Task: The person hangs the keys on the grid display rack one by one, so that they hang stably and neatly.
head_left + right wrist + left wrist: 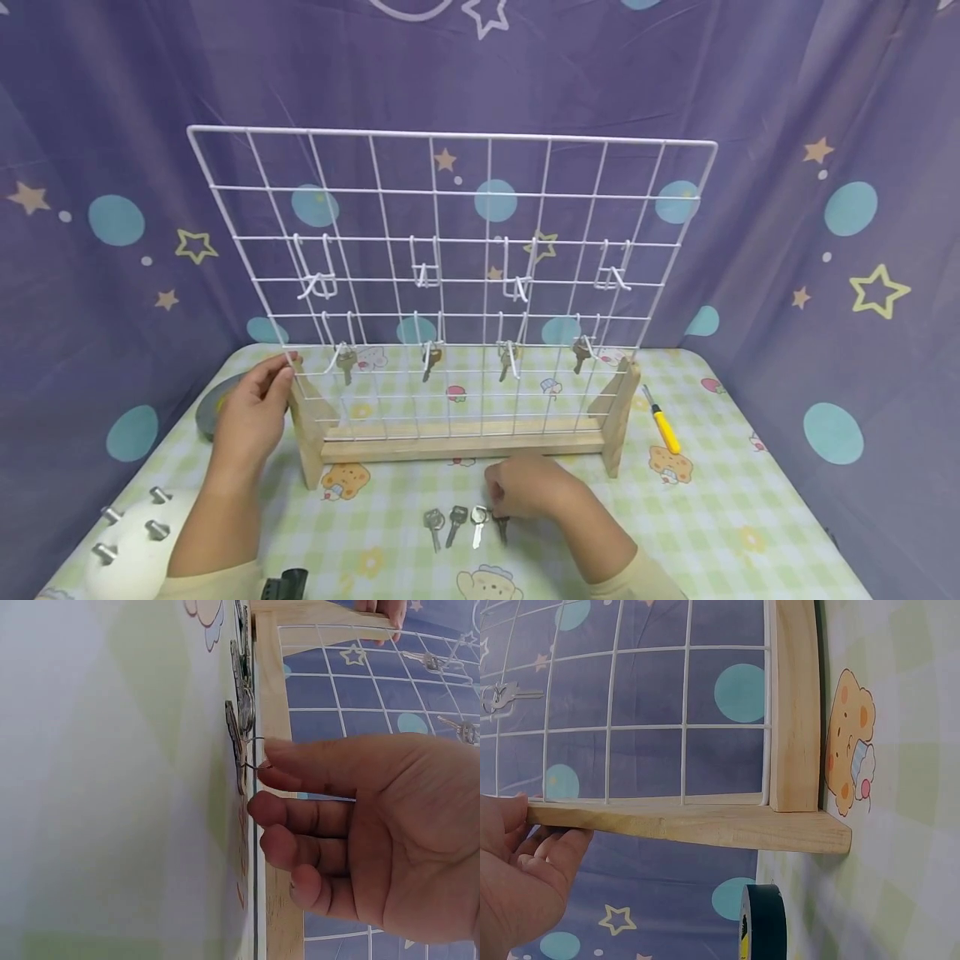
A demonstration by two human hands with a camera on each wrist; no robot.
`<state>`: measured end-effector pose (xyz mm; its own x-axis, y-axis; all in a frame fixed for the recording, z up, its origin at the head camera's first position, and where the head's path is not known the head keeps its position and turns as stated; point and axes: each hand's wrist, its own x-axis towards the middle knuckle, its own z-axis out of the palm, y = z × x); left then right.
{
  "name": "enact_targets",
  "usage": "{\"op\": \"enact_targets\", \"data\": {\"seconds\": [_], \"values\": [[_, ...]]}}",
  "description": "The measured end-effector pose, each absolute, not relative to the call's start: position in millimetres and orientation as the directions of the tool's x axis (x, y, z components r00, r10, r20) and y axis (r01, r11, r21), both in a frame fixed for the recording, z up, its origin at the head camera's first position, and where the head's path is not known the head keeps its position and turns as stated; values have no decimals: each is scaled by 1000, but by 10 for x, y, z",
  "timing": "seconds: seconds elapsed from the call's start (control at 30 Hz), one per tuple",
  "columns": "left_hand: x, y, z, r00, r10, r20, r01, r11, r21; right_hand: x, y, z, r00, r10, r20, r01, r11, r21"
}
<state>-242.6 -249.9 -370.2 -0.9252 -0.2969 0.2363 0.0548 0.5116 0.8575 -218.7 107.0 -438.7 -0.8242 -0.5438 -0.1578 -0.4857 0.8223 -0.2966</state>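
Observation:
A white wire grid rack (452, 133) stands in a wooden base (465, 450). My left hand (251, 412) grips the top of the base's left upright (675, 827), thumb and fingers on either side of the wood. In front of the base, my right hand (536, 487) pinches the thin ring of the rightmost key (503, 531) in a short row. In the right wrist view that key (235, 742) is at the tabletop, its ring between thumb and index finger. Left of it lie several other keys (457, 525). More keys (581, 354) hang on the grid's lower hooks.
Upper white hooks (517, 287) on the grid carry no keys. A yellow-handled screwdriver (665, 429) lies to the right. At left are a grey round object (210, 408), partly behind my left hand, and a white round piece with metal pegs (135, 542). A black object (287, 585) is at the front edge.

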Motion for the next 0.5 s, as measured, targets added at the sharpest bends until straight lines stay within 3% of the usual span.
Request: {"op": "enact_targets", "data": {"seconds": [0.33, 0.5], "values": [[-2409, -2492, -3686, -917, -313, 249, 45, 537, 843, -2211, 1091, -4382, -806, -575, -139, -505, 791, -346], [-2416, -2495, -3693, -916, -315, 250, 42, 544, 838, -2224, 1127, -4294, -790, -600, -125, -502, 750, -429]]}}
